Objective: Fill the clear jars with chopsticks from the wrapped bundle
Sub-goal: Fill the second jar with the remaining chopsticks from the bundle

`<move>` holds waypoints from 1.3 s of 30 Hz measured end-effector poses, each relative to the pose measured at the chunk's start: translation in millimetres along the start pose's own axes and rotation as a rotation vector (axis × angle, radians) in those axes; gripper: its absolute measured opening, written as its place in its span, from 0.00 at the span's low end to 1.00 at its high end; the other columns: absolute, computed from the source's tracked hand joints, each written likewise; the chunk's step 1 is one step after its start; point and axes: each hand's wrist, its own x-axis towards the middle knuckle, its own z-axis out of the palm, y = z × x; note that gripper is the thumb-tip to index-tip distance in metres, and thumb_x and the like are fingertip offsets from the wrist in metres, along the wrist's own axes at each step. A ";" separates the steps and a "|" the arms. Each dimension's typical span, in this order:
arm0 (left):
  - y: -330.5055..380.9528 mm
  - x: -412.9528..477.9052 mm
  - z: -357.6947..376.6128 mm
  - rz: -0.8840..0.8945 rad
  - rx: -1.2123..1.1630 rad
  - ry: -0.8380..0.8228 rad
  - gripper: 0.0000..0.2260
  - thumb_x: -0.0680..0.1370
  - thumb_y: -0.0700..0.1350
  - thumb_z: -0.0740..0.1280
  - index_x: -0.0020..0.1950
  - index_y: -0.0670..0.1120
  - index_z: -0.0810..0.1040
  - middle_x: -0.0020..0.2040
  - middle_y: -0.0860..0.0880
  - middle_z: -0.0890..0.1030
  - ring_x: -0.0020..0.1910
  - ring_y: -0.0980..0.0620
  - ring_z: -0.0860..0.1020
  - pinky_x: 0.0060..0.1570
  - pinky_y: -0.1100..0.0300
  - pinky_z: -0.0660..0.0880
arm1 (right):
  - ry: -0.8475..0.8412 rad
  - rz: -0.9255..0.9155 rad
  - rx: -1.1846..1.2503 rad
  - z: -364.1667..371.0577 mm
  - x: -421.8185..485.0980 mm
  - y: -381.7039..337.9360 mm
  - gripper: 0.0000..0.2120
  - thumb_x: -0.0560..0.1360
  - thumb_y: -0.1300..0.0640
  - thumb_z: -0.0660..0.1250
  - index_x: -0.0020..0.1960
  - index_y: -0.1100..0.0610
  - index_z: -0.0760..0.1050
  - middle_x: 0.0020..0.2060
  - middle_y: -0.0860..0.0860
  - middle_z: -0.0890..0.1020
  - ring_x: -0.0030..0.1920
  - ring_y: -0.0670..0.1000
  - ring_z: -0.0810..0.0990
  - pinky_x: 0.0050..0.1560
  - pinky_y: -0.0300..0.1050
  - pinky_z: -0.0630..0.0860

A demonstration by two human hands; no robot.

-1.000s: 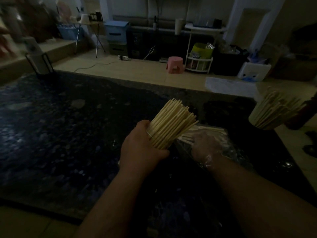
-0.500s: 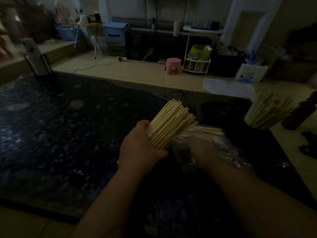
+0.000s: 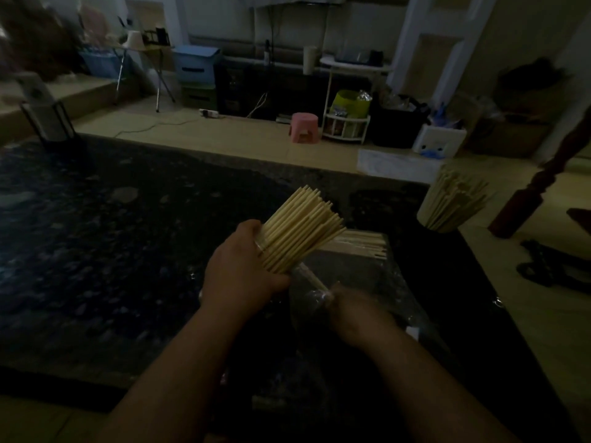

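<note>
Right, mid-fill step by the look of it. Left hand (image 3: 243, 273) has its fingers wrapped round the clear jar (image 3: 259, 247), which is tilted up and to the right with only the rim showing past the knuckles. It's packed with chopsticks (image 3: 303, 228) fanning out of the mouth. Just below-right of that jar, the right hand (image 3: 355, 311) is curled, fingertips pinching the near end of a loose stick (image 3: 311, 278) that points up at the jar; too dim to tell if it's one stick or two. The wrapped bundle (image 3: 358, 244) lies flat on the dark table (image 3: 96, 235) just right of and behind the jar, its plastic wrap (image 3: 351, 273) spread toward the person. A second jar (image 3: 454, 203) stands well right of the held one, at the table's far corner, already full. Next move probably needs the stick angled into a gap between tightly packed tips. There's little room left, so this jar looks close to done.
</note>
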 end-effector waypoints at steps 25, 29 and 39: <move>-5.3 -20.7 4.2 -0.010 0.137 0.035 0.42 0.59 0.51 0.81 0.70 0.52 0.66 0.61 0.50 0.72 0.57 0.51 0.73 0.54 0.53 0.74 | 0.232 -0.020 -0.048 -67.8 -71.3 12.1 0.14 0.77 0.42 0.56 0.43 0.50 0.71 0.38 0.49 0.75 0.41 0.52 0.76 0.40 0.46 0.71; -5.3 -15.9 6.4 -0.014 0.116 0.022 0.42 0.58 0.52 0.80 0.70 0.52 0.67 0.61 0.51 0.72 0.57 0.52 0.73 0.54 0.52 0.74 | 0.433 -0.149 0.031 -59.5 -64.2 10.6 0.17 0.79 0.40 0.53 0.38 0.49 0.62 0.33 0.46 0.68 0.38 0.52 0.71 0.38 0.46 0.65; -4.9 -16.1 15.0 0.088 0.163 -0.009 0.42 0.59 0.52 0.79 0.70 0.51 0.66 0.61 0.50 0.73 0.57 0.51 0.74 0.55 0.56 0.72 | 1.044 -0.520 -0.034 -63.9 -58.7 13.1 0.17 0.79 0.49 0.56 0.37 0.58 0.70 0.34 0.55 0.73 0.37 0.55 0.69 0.40 0.44 0.57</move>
